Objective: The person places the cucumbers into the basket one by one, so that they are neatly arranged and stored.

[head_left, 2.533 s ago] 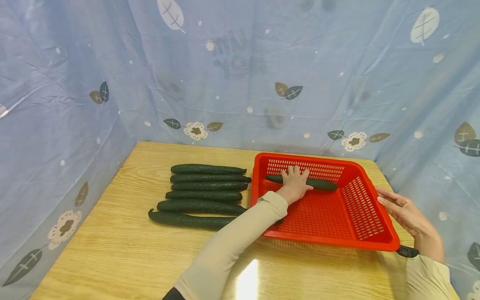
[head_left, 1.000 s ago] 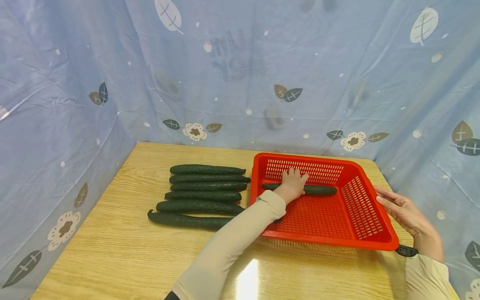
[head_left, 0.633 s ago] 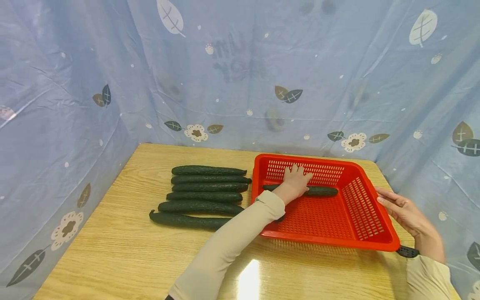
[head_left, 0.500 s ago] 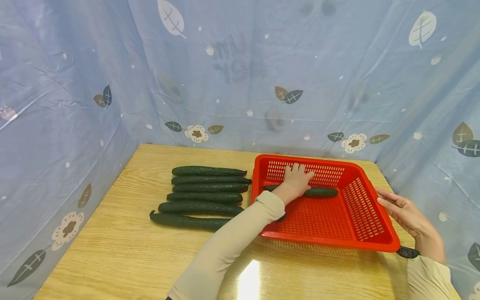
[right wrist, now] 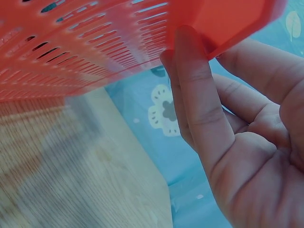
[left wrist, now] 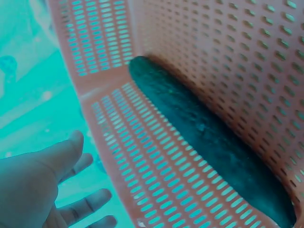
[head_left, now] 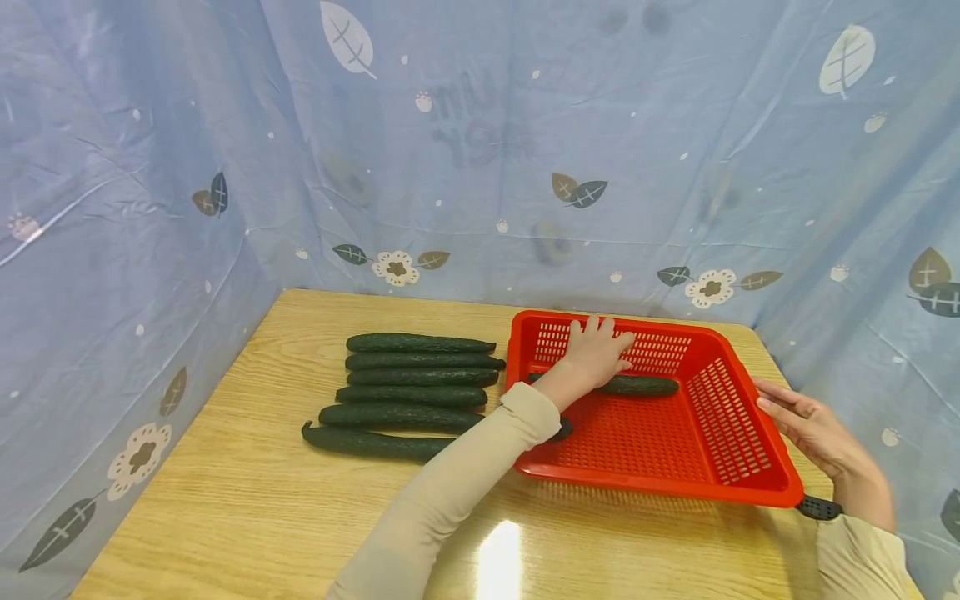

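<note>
One dark green cucumber [head_left: 641, 385] lies lengthwise in the red plastic basket [head_left: 637, 492], along its back wall. My left hand [head_left: 592, 354] is above it, fingers spread and holding nothing. In the left wrist view, a gap separates that hand [left wrist: 42, 183] from the cucumber [left wrist: 204, 128]. My right hand [head_left: 817, 433] pinches the basket's right rim between thumb and fingers. In the right wrist view, its fingers [right wrist: 197, 80] lie against the basket's outside under the rim. Several more cucumbers [head_left: 420, 377] lie in a column left of the basket; my left sleeve covers part of the nearest one.
All this is on a wooden table [head_left: 225, 483]. A blue patterned curtain [head_left: 465, 150] hangs behind it and at both sides. A black strap-like piece [head_left: 820, 507] shows by my right wrist. The basket's front edge stands raised off the tabletop.
My left hand shifted the basket's cucumber slightly toward the front, then let go and rose off it, moving back. My right hand stays at the rim; the basket has hardly moved.
</note>
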Action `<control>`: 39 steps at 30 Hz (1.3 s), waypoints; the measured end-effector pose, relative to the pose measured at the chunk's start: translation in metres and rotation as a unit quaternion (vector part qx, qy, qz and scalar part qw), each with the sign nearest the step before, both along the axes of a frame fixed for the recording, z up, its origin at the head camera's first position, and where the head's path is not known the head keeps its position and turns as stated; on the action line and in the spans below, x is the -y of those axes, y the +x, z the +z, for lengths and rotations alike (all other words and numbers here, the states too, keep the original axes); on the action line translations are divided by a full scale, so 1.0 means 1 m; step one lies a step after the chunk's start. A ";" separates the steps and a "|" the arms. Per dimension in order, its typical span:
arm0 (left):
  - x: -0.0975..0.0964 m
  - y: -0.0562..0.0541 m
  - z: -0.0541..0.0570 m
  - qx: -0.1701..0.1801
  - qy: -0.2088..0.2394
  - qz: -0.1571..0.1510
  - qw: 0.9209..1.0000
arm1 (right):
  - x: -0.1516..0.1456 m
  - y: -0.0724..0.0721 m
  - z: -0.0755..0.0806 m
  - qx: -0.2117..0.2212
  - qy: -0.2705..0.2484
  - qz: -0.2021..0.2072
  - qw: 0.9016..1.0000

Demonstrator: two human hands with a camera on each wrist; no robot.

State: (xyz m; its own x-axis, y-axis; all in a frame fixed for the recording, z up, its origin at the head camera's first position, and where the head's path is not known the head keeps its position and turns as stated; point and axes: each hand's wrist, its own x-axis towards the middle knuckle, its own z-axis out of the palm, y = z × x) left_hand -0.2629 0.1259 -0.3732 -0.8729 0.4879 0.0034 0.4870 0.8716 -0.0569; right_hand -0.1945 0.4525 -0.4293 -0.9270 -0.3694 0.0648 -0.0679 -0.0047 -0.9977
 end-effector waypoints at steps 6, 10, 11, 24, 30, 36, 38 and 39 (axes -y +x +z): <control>0.010 0.008 0.011 -0.013 0.028 -0.007 0.999 | 0.000 0.000 -0.001 -0.001 0.001 0.000 1.000; 0.020 0.009 0.012 -0.033 0.038 -0.010 0.999 | 0.000 -0.001 -0.001 0.002 0.000 0.001 1.000; 0.023 0.009 0.012 -0.039 0.042 -0.011 0.998 | 0.000 -0.001 -0.001 0.002 0.000 0.001 1.000; 0.052 0.026 0.021 -0.070 0.091 -0.030 0.993 | 0.000 0.001 -0.002 0.005 -0.008 -0.002 1.000; 0.064 0.038 0.028 -0.075 0.126 -0.042 0.988 | 0.000 0.001 -0.002 0.009 -0.009 -0.003 1.000; 0.075 0.051 0.035 -0.087 0.153 -0.048 0.983 | 0.000 0.002 -0.002 0.007 -0.004 -0.003 1.000; 0.079 0.054 0.036 -0.092 0.161 -0.047 0.982 | 0.000 0.003 -0.002 0.007 -0.004 -0.004 1.000; 0.081 0.056 0.036 -0.094 0.163 -0.045 0.981 | 0.000 0.002 -0.002 0.006 -0.003 -0.004 1.000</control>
State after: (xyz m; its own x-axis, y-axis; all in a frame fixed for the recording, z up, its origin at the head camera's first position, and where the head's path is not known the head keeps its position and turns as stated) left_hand -0.2064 0.0448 -0.3373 -0.7949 0.5094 0.3296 0.5708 0.8120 0.1216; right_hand -0.1921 0.4522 -0.4310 -0.9305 -0.3621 0.0549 -0.0551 -0.0097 -0.9984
